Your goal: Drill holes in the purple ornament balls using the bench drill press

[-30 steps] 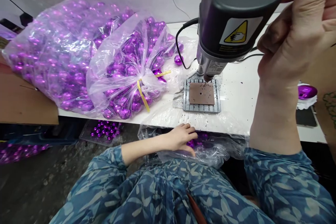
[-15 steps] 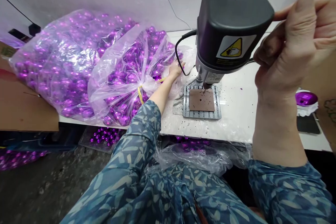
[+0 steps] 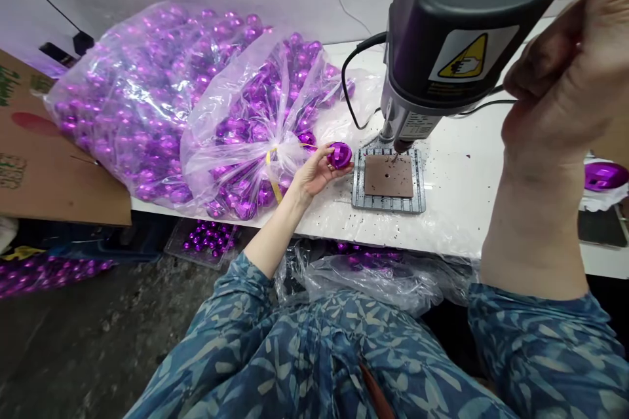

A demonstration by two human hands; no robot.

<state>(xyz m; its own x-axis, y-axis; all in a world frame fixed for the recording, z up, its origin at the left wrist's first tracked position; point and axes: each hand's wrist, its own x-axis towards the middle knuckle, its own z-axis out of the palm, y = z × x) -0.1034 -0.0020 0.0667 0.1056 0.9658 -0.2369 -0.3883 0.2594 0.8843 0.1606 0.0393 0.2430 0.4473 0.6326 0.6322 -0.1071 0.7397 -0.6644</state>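
My left hand [image 3: 317,173] grips a shiny purple faceted ball [image 3: 340,155] between thumb and fingers, just left of the drill press base [image 3: 361,201]. A brown square board [image 3: 378,178] with a small dark hole lies on the slotted metal base. Above it stands the black drill press head [image 3: 472,26] with a yellow hand-warning label. High at the right, my right hand [image 3: 565,59] is closed beside the drill head, one finger reaching to its housing; what it grips is hidden. Close to my left hand lies a large clear bag [image 3: 211,137] of purple balls, tied with yellow ribbon.
Dark shavings dot the white table [image 3: 452,196] around the base. A purple ornament [image 3: 604,175] sits on white material at the right. Left stands a cardboard box [image 3: 59,157]; below the table edge are a tray of small purple balls [image 3: 209,237] and crumpled clear plastic [image 3: 378,285].
My left hand has come back from behind the bag, toward me, and now shows a purple ball in its fingers. My right hand stays beside the drill head; the whole view has shifted.
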